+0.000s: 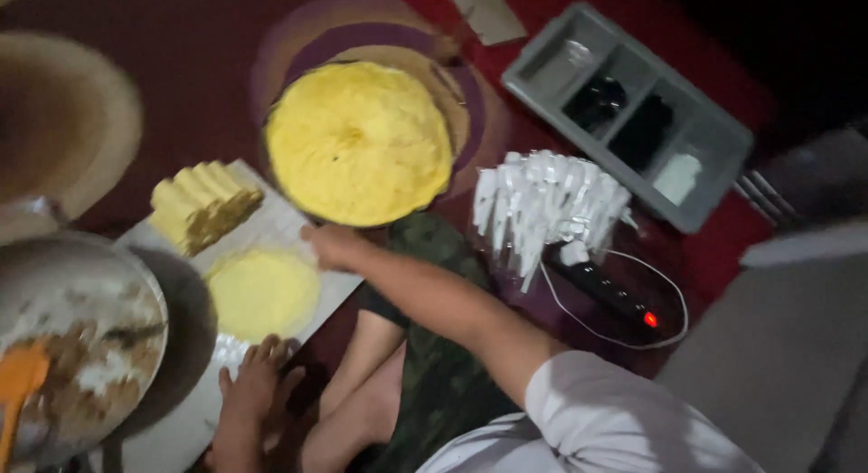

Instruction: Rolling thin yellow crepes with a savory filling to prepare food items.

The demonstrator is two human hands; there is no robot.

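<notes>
I see my right hand (333, 245) pinching the near edge of the yellow crepe stack (359, 143), just beyond the white board (271, 222). My left hand (258, 375) rests flat and spread on the board's near edge, beside the single crepe (263, 293).

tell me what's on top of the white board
On the board: a stack of folded yellow rolls, one flat yellow crepe, and the left hand at its near edge. The bowl covers its left part.

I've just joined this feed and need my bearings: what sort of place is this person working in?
Probably a home floor used for food preparation, dimly lit. The person sits on a red patterned carpet, with a stack of thin yellow crepes, a white board and a metal bowl of filling around them.
</notes>
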